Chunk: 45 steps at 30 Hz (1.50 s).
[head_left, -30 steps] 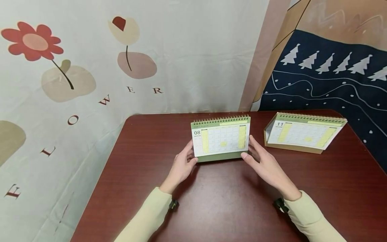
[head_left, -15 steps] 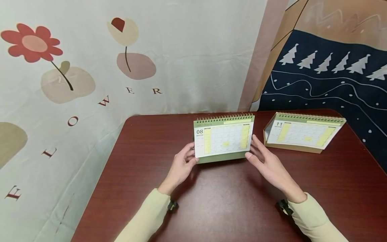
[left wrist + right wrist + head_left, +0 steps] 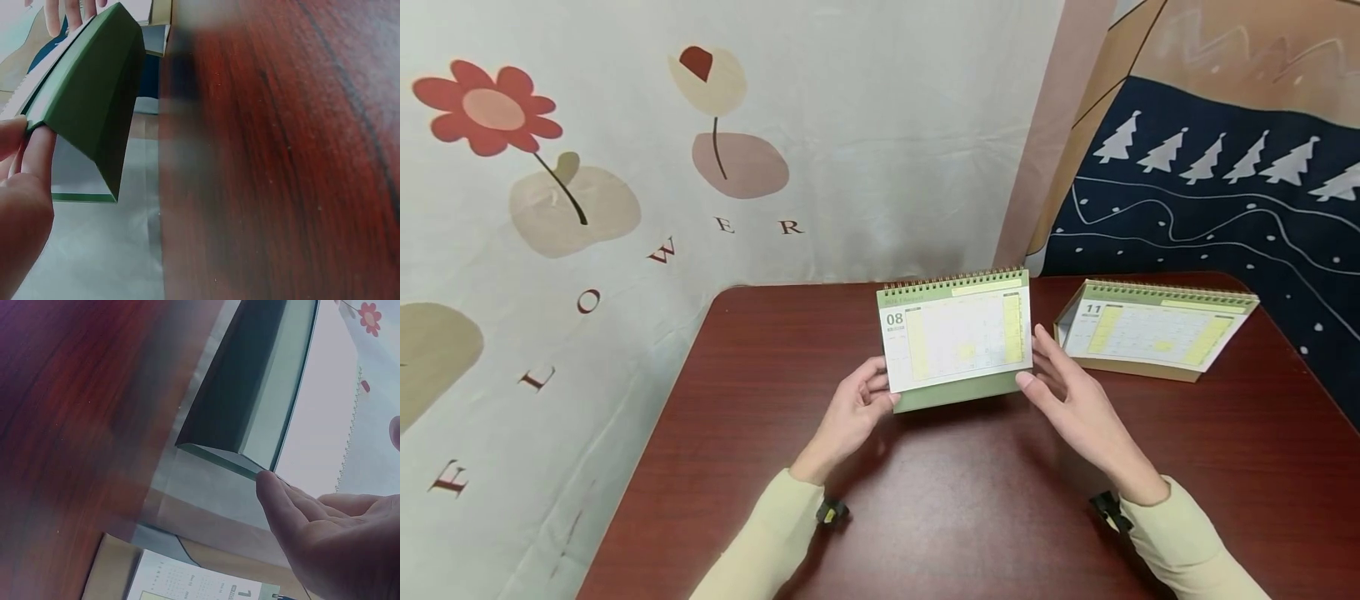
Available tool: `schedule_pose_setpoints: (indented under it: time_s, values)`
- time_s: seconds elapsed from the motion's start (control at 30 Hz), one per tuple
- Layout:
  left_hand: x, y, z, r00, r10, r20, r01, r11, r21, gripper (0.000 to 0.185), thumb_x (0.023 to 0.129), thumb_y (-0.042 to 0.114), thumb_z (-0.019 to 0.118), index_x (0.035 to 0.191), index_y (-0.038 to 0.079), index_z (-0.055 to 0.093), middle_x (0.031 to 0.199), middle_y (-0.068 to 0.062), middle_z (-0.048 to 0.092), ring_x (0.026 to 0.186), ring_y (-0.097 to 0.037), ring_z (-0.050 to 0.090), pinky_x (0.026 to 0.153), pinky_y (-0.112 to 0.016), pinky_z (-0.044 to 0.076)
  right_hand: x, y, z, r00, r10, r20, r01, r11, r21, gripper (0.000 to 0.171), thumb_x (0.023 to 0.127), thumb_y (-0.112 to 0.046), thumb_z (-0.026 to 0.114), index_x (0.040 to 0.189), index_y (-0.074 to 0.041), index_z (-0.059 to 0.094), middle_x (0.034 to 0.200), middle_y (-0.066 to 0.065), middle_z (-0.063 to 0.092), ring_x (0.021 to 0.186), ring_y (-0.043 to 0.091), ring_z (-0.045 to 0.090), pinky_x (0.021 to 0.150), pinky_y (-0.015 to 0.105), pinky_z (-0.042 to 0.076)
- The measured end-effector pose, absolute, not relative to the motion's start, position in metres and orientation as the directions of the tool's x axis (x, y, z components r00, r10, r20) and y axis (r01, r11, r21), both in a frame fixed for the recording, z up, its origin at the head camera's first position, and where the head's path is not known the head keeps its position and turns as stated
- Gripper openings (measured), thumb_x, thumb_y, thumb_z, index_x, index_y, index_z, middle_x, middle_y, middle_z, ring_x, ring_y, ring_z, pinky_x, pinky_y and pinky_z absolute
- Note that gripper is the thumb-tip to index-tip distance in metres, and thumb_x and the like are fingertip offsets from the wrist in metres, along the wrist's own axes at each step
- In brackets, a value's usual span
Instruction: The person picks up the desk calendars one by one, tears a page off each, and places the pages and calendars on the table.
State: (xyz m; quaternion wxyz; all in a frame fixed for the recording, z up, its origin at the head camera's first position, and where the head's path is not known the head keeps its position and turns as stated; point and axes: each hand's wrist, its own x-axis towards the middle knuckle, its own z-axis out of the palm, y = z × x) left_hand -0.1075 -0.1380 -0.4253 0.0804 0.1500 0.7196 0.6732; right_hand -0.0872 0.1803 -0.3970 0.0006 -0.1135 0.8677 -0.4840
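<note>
A green-and-white spiral-bound desk calendar [image 3: 955, 342] showing 08 is held between both hands above the table, tilted with its right side higher. Its green underside [image 3: 103, 100] faces the left wrist camera. At the lower left corner, the left hand [image 3: 847, 417] pinches it, thumb in front and fingers tucked inside the folded stand. The right hand [image 3: 1078, 412] holds the opposite end, thumb at the lower right corner and fingers reaching behind the side edge. In the right wrist view a thumb tip [image 3: 265, 481] meets the stand's corner.
A second desk calendar [image 3: 1157, 329] showing 11 stands on the reddish-brown table [image 3: 955, 508] at the back right, close to the right hand's fingers. Behind the table hang a white flower-print cloth [image 3: 887, 167] and a dark blue cloth with trees [image 3: 1202, 200].
The held calendar has come up and slightly nearer, shifting right and tilting so its right side rises. The right hand has moved a little right and up with it; the second calendar stays put.
</note>
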Motion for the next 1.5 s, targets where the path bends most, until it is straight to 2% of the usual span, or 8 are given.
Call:
schedule_pose_setpoints:
  time_s: [0.27,0.47,0.67,0.8,1.0,1.2,1.37,1.5]
  values:
    - [-0.107,-0.138,-0.424,-0.943,0.321,0.082,0.072,-0.043,0.997,0.046,0.093,-0.016,0.053,0.138,-0.006,0.051,0.128,-0.028,0.067,0.101,-0.016,0.07,0.085,-0.028,0.058,-0.088,0.18,-0.394,-0.971,-0.201,0.131,-0.217,0.504,-0.836,0.075,0.106,-0.034,0.06,0.165,-0.009,0.022,0.164,0.017,0.037,0.144,0.036,0.044,0.109,0.044,0.042]
    - [-0.105,-0.133,-0.419,-0.96,0.26,0.103,0.088,-0.069,0.994,0.045,0.092,-0.017,0.053,0.137,-0.008,0.053,0.128,-0.029,0.067,0.097,-0.014,0.07,0.08,-0.025,0.057,-0.087,0.175,-0.394,-0.956,-0.14,0.258,-0.287,0.626,-0.725,0.077,0.103,-0.033,0.065,0.165,-0.013,0.025,0.166,0.015,0.033,0.148,0.04,0.036,0.112,0.064,0.036]
    - [-0.103,-0.126,-0.413,-0.976,0.194,0.101,0.086,-0.087,0.993,0.045,0.09,-0.019,0.055,0.135,-0.012,0.055,0.125,-0.033,0.066,0.094,-0.011,0.07,0.082,-0.024,0.058,-0.09,0.163,-0.4,-0.818,-0.129,0.56,-0.468,0.717,-0.517,0.075,0.091,-0.016,0.076,0.157,-0.004,0.042,0.159,0.018,0.044,0.148,0.036,0.037,0.118,0.052,0.034]
    - [-0.102,-0.121,-0.411,-0.981,0.166,0.103,0.086,-0.104,0.991,0.041,0.091,-0.019,0.056,0.132,-0.014,0.056,0.124,-0.034,0.066,0.093,-0.01,0.071,0.08,-0.022,0.058,-0.093,0.154,-0.4,-0.718,-0.168,0.676,-0.567,0.705,-0.427,0.067,0.092,-0.022,0.073,0.151,0.0,0.05,0.155,0.017,0.05,0.147,0.036,0.041,0.122,0.042,0.029]
    - [-0.102,-0.117,-0.408,-0.981,0.161,0.107,0.091,-0.101,0.991,0.039,0.091,-0.019,0.056,0.13,-0.015,0.057,0.122,-0.034,0.067,0.091,-0.009,0.071,0.077,-0.022,0.058,-0.095,0.14,-0.395,-0.626,-0.261,0.735,-0.652,0.692,-0.309,0.064,0.105,-0.048,0.053,0.147,0.0,0.055,0.151,0.016,0.055,0.143,0.037,0.046,0.122,0.045,0.03]
    - [-0.102,-0.114,-0.406,-0.98,0.167,0.109,0.094,-0.094,0.991,0.04,0.09,-0.019,0.057,0.13,-0.015,0.057,0.122,-0.034,0.067,0.09,-0.009,0.07,0.076,-0.022,0.058,-0.102,0.127,-0.392,-0.568,-0.339,0.75,-0.703,0.673,-0.228,0.063,0.107,-0.05,0.05,0.143,0.0,0.059,0.149,0.015,0.057,0.141,0.039,0.048,0.117,0.054,0.035]
    - [-0.101,-0.111,-0.404,-0.981,0.156,0.115,0.1,-0.098,0.99,0.039,0.091,-0.019,0.058,0.129,-0.015,0.057,0.119,-0.034,0.068,0.089,-0.008,0.071,0.075,-0.021,0.058,-0.108,0.116,-0.389,-0.521,-0.414,0.747,-0.74,0.655,-0.153,0.057,0.107,-0.047,0.052,0.14,-0.002,0.063,0.148,0.014,0.058,0.142,0.039,0.046,0.115,0.057,0.036]
    - [-0.101,-0.11,-0.404,-0.984,0.135,0.113,0.101,-0.097,0.99,0.037,0.091,-0.018,0.06,0.127,-0.016,0.058,0.116,-0.034,0.069,0.086,-0.007,0.07,0.073,-0.019,0.057,-0.11,0.108,-0.389,-0.493,-0.453,0.742,-0.757,0.645,-0.109,0.051,0.101,-0.038,0.068,0.139,-0.004,0.064,0.148,0.013,0.059,0.142,0.039,0.047,0.114,0.058,0.037]
